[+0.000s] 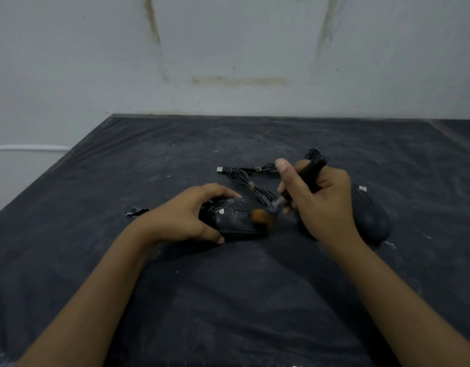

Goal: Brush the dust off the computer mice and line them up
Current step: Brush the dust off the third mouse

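A dusty black wired mouse [235,218] lies on the dark table cover, and my left hand [186,213] grips it from the left side. My right hand [318,200] is closed around the black handle of a brush [308,178]. The brush's orange-brown bristles [260,218] press on the right end of that mouse. A second black mouse [371,215] sits to the right, partly hidden behind my right hand. The wired mouse's coiled cable and USB plug [244,173] lie just behind the hands.
The table is covered by a dark plastic sheet [228,287] speckled with white dust. A small tear in the sheet [136,211] shows left of my left hand. A stained white wall [228,62] stands right behind the table's far edge.
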